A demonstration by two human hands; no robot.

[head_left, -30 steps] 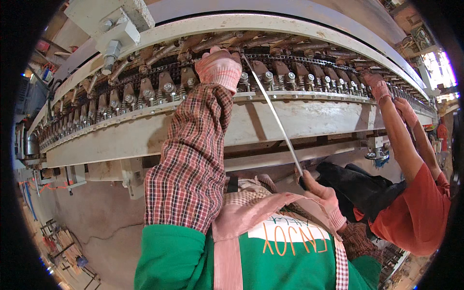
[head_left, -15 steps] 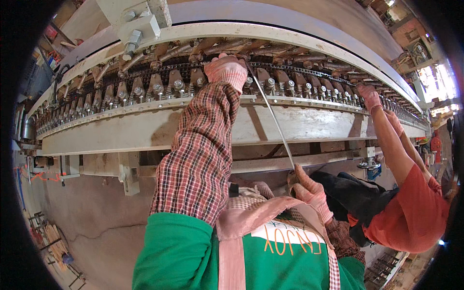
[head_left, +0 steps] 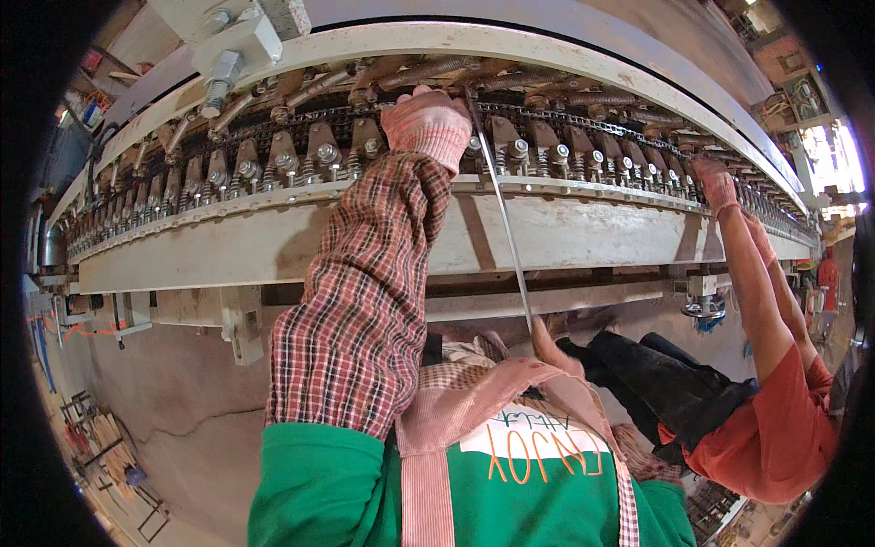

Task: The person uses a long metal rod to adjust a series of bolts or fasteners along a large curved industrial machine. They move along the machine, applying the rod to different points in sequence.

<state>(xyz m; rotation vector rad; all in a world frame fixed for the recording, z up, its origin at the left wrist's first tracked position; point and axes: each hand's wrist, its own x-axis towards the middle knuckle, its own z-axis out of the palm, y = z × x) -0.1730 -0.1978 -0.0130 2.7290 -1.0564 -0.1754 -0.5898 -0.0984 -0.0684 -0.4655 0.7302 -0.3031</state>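
A long pale metal machine carries a row of spring-loaded bolts and plates along a chain. My left hand, in a pink-and-white glove, is curled up among the chain and upper springs beside the top end of a long steel bar; what its fingers hold is hidden. My right hand, gloved and low in front of my chest, is closed on the bar's lower end and partly covered by my apron. The bar leans steeply, its upper end in the mechanism.
A co-worker in a red shirt reaches with gloved hands to the mechanism on the right. A handwheel hangs below the beam. A bracket with a large bolt juts at upper left. Loose timber lies at lower left.
My right hand and the bar's lower end have moved left, making the bar steeper. My left hand stays up at the mechanism. The co-worker's body has shifted slightly.
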